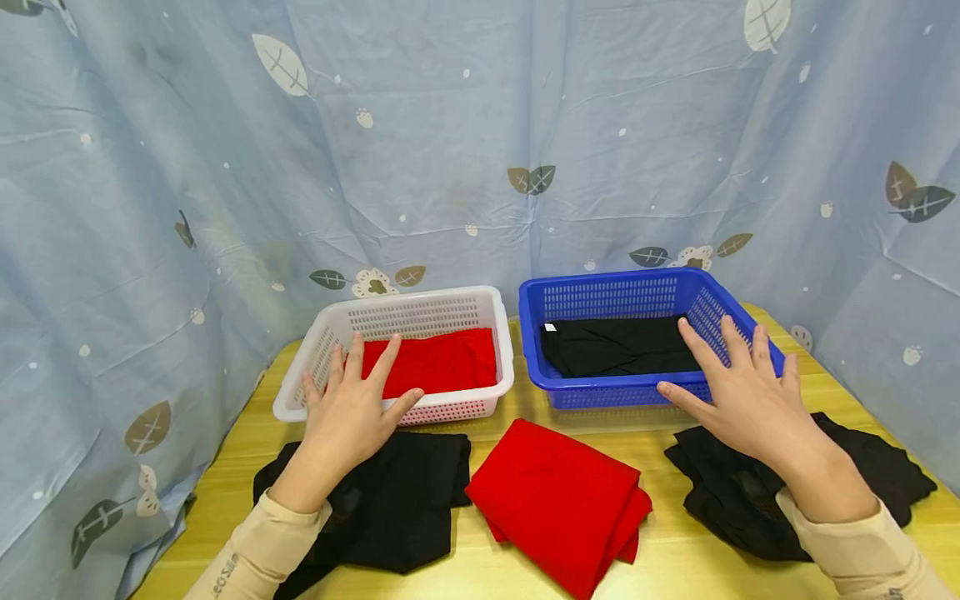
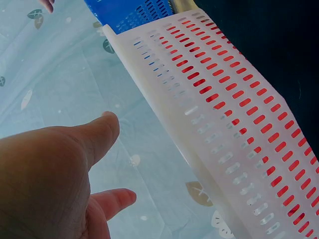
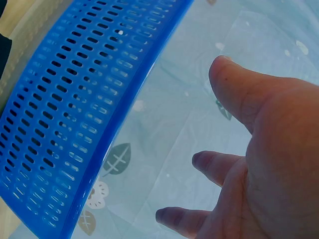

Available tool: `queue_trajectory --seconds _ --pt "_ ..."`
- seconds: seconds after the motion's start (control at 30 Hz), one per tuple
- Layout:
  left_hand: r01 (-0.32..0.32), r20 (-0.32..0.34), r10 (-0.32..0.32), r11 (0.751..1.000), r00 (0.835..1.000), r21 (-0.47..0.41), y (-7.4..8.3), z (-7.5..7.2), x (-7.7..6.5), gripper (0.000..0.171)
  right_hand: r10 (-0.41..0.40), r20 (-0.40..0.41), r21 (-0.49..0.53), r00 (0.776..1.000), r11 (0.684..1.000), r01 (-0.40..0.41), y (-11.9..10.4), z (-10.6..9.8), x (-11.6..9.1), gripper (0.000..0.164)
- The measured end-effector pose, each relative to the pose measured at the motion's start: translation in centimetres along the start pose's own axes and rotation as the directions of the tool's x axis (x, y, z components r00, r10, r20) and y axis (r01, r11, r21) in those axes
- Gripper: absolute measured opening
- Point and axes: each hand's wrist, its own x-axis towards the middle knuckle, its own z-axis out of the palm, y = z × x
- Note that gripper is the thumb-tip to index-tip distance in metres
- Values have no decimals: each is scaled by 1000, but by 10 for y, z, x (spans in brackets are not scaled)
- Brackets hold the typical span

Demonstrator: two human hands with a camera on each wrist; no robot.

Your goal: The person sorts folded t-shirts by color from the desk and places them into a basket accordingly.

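Note:
My left hand [image 1: 351, 415], fingers spread, hovers over the front of the white basket [image 1: 497, 367] and holds nothing. Inside that basket lies a folded red cloth [image 1: 442, 358]. The right hand [image 1: 753, 400], also with fingers spread and nothing in it, is over the front right corner of the blue basket [image 1: 534, 333]. A folded black cloth [image 1: 615, 346] with a small white tag lies in the blue one. Below the left wrist is a black cloth [image 1: 408, 500] on the table. Another, crumpled black cloth [image 1: 862, 467] lies under the right wrist.
Between the two black cloths, a folded red cloth [image 1: 558, 500] lies on the yellow wood-grain table [image 1: 510, 575]. Both baskets stand side by side at the table's back. A blue curtain [image 1: 450, 150] with leaf prints hangs behind and along both sides.

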Motion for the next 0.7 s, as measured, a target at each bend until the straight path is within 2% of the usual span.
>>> queue_trajectory --seconds 0.27,0.7 --pt "-2 4 2 1000 1000 0 1 -2 -2 88 -6 14 -9 1000 1000 6 -1 -3 0 97" --pt "-51 -45 51 999 998 15 6 -9 -13 88 -48 25 -1 999 999 48 -15 -9 -9 95"
